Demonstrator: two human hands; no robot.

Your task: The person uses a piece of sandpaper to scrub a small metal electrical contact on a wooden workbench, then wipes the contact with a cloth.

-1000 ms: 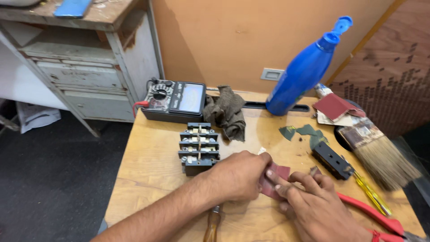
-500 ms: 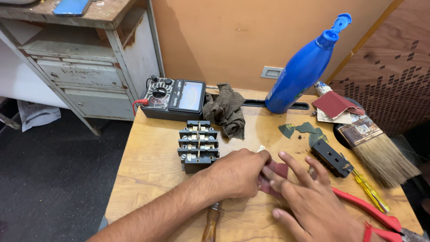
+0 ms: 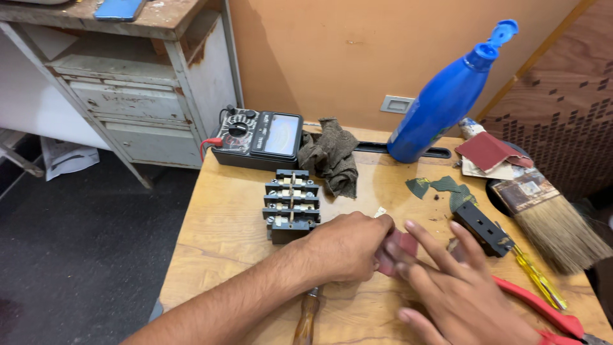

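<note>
Left hand (image 3: 345, 246) pinched the small reddish-brown sandpaper scrap (image 3: 399, 248) while the right hand's (image 3: 460, 294) flat, released fingers pinned it just right of that grip, so it could've torn or slipped loose.

We see a light wooden table (image 3: 217, 236) carrying everything. At twelve o'clock sits a black analog meter (image 3: 258, 139), a crumpled grey-brown rag (image 3: 332, 156) just beside it. A tall blue plastic bottle (image 3: 440, 102) leans at one o'clock. The black terminal block (image 3: 290, 206) lies at centre. At three o'clock lie a broad paintbrush (image 3: 549, 220) and red-handled pliers (image 3: 543, 313).
</note>
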